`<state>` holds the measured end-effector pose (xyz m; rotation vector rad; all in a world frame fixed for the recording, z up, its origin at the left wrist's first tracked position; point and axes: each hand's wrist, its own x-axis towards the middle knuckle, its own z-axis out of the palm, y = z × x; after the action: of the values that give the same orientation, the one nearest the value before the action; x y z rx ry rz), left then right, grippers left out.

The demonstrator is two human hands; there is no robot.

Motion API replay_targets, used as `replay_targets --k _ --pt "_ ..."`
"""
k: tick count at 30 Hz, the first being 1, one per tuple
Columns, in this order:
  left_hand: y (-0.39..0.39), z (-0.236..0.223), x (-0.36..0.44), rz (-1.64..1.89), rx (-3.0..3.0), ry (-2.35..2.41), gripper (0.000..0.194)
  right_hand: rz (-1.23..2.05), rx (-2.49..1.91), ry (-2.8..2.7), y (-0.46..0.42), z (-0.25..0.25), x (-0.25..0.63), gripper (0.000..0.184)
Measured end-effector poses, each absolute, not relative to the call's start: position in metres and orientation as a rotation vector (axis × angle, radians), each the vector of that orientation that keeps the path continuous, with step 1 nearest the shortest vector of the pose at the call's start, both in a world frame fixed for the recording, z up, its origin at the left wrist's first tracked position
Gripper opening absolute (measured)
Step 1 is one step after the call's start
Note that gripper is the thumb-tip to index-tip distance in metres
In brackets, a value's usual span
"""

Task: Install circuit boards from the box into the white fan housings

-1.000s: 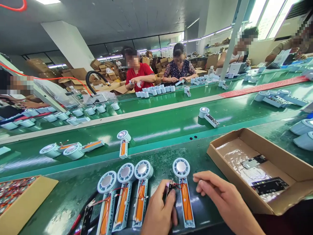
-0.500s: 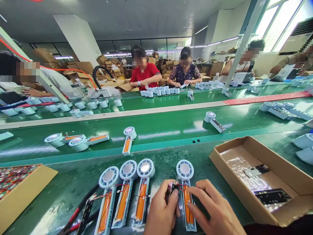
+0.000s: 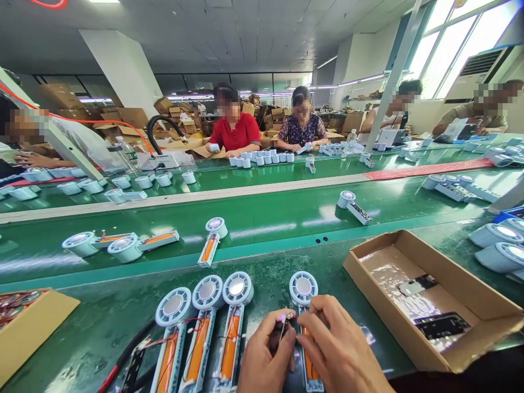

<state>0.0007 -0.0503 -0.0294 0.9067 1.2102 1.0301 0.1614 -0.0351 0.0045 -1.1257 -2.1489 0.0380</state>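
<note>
My left hand (image 3: 264, 357) pinches a small dark circuit board (image 3: 283, 325) that is wired with red and black leads to an open white fan housing (image 3: 303, 287) holding an orange battery. My right hand (image 3: 339, 349) lies over that housing, its fingertips closed on the wires right beside the board. Three more open fan housings (image 3: 204, 322) with orange batteries lie side by side to the left on the green bench.
An open cardboard box (image 3: 434, 297) holding black boards stands at right, another box (image 3: 30, 322) at left. Loose fan units (image 3: 209, 240) sit on the green conveyor (image 3: 278, 210) ahead. Several other people work across the line. A red and black cable (image 3: 123, 360) lies at lower left.
My right hand has slid left from beside the housing onto it and met my left hand at the board. The left hand kept its grip.
</note>
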Motion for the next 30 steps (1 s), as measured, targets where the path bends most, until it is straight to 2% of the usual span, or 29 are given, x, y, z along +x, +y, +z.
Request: replay_targets --k 3,6,12,18,24,30 --pt "-0.047 -0.030 -0.001 1.027 0.898 1.148 0.050 -0.071 -1.101 -2.210 -0.032 0.003 0.159 0.024" --pt "-0.045 -0.029 -0.004 0.984 0.913 1.109 0.049 0.032 -1.021 -2.200 -0.030 0.000 0.160 0.028" --pt "-0.052 -0.033 -0.005 1.027 0.928 1.141 0.070 0.355 -1.005 -2.039 -0.031 -0.003 0.162 0.021" --pt "-0.058 -0.033 0.002 1.304 1.076 1.236 0.031 0.414 -0.967 -2.056 -0.030 -0.009 0.165 0.020" --pt "-0.057 -0.026 0.001 1.235 1.128 1.257 0.026 0.373 -0.942 -2.100 -0.029 -0.007 0.164 0.019" --pt "-0.055 -0.027 -0.002 1.196 1.123 1.279 0.030 0.091 -0.812 -2.283 -0.026 0.001 0.166 0.034"
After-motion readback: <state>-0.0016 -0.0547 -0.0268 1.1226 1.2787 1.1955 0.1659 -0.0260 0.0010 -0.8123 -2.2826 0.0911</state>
